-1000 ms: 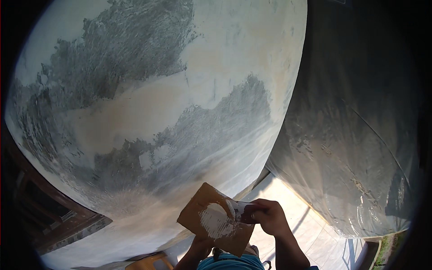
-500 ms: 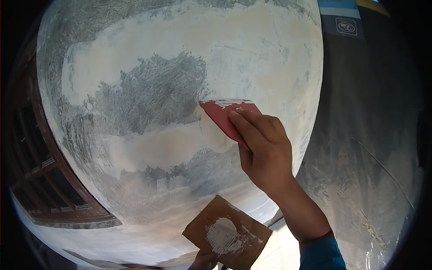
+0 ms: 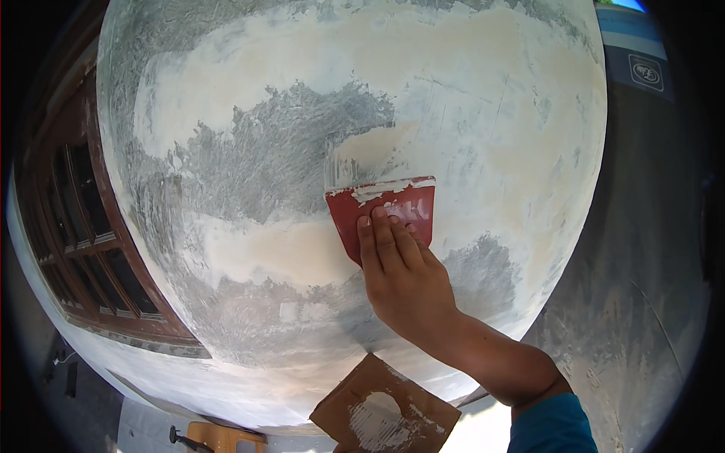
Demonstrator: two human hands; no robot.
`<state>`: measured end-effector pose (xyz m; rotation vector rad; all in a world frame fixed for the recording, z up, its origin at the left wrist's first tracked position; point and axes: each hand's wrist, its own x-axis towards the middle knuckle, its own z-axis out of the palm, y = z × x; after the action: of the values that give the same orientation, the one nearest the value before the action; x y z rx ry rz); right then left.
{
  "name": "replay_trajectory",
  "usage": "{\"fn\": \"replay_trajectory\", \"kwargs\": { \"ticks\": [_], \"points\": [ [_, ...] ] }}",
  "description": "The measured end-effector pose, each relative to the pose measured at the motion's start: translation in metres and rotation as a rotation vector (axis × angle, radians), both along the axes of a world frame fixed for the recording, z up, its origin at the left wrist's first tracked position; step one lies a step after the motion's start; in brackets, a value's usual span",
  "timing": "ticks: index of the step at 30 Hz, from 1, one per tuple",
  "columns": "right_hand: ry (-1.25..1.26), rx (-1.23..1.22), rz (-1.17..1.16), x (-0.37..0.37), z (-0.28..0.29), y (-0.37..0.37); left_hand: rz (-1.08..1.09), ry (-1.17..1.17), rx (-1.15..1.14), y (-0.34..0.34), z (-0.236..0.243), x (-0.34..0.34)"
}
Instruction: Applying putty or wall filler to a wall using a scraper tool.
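My right hand (image 3: 404, 268) grips a red putty scraper (image 3: 355, 219), fingers spread along its face and thumb out of sight behind it. The scraper's straight edge carries pale putty and lies against the grey and cream wall (image 3: 260, 249). Just above that edge is a fresh pale patch of putty (image 3: 374, 151), bordering the rough bare grey area. Low in the view, my left hand (image 3: 347, 448) holds a brown square board (image 3: 340, 404) by its near left corner; only a sliver of the hand shows. A ridged dollop of white putty (image 3: 377, 420) sits on the board.
Left of the wall is a dark brown wooden window frame (image 3: 140, 302) with panes. A yellow-orange plastic chair or stool (image 3: 219, 434) stands below at the lower left. A dark sheet (image 3: 604, 302) hangs along the right, beside the wall's edge.
My right hand and scraper have turned more upright and sit a little lower on the wall. A pale putty patch now shows above the scraper. The view has shifted, revealing the chair.
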<state>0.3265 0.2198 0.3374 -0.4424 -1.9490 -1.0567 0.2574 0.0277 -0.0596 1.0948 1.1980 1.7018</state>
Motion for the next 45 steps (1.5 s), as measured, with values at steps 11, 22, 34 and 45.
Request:
{"fn": "replay_trajectory", "kwargs": {
  "ticks": [11,22,34,45],
  "points": [
    [0.313,0.071,0.099,0.018,0.079,-0.006,0.049,-0.189,-0.132,0.064,0.166,0.007],
    [-0.013,-0.089,0.038,-0.002,0.001,-0.03,0.036,-0.15,0.005,-0.035,0.029,-0.027],
    [0.469,0.046,0.158,-0.018,0.09,-0.011,-0.065,-0.04,0.1,-0.031,-0.059,-0.065],
    [0.368,-0.248,0.192,-0.006,0.049,-0.039,-0.052,0.008,0.066,-0.045,-0.057,-0.081]
  ]
}}
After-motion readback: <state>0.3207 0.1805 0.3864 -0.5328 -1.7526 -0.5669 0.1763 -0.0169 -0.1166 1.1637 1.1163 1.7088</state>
